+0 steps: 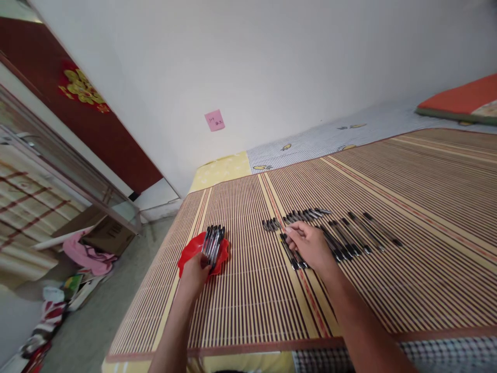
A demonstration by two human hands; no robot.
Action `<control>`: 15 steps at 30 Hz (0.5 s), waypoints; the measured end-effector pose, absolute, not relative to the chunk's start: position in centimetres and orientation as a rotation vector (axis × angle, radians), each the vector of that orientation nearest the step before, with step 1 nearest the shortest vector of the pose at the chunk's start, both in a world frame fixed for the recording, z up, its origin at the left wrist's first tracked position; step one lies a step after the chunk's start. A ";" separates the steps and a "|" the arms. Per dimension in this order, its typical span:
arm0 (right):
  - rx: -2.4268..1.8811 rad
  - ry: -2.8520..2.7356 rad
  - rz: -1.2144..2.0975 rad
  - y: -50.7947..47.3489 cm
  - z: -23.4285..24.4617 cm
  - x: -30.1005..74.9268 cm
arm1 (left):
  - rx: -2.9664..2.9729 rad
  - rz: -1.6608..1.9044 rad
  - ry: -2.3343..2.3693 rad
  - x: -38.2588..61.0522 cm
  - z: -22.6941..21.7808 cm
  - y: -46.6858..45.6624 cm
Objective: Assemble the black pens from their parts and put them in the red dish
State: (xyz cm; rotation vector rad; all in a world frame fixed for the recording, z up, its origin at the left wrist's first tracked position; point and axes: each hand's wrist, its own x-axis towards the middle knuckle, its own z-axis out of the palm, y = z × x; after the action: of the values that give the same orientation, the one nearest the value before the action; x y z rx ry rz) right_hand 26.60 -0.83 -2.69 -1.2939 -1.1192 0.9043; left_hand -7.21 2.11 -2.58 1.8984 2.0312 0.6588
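On the bed's bamboo mat [248,311], the left hand [195,272] grips the red dish [188,254], which carries a small bundle of pens [213,242]. Further right, the right hand [310,246] pinches one pen from the loose rows [349,233]; most seem not yet gathered

two bare, sleeveless forearms

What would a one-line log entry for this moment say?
left hand: on red dish holding pens | right hand: pinching one pen at pen row | surface: striped mat
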 end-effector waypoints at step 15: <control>-1.234 -0.811 0.570 -0.4 -3.2 28.2 | 0.995 1.323 1.039 0.8 0.7 -1.9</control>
State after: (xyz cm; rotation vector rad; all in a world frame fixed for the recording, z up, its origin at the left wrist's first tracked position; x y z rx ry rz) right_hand 28.25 -0.39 -3.17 -1.2343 -0.8109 0.5705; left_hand 0.77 -1.92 0.74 0.9946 1.0392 1.3234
